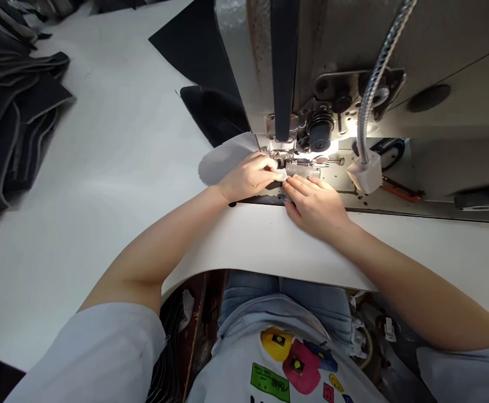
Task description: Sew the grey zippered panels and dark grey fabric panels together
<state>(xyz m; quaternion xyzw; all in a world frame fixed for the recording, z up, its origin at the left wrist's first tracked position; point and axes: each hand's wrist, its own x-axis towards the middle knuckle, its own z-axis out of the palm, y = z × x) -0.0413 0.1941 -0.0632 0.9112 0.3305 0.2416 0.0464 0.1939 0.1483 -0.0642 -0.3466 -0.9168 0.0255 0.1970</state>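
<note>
Head view, both forearms angled inward from the lower corners. Left hand (248,178) curled, fingertips (271,163) pinched on a grey mesh fabric piece (227,159), just in front of the presser foot (303,169) of a sewing machine (252,61). Right hand (315,206) flatter, fingers slightly spread, pressing near the same fabric edge, just beside the left fingertips; whether actually gripping, hard to tell in the lamp glare. Stacked dark fabric panels (13,117) at upper left, on a white table (113,145).
</note>
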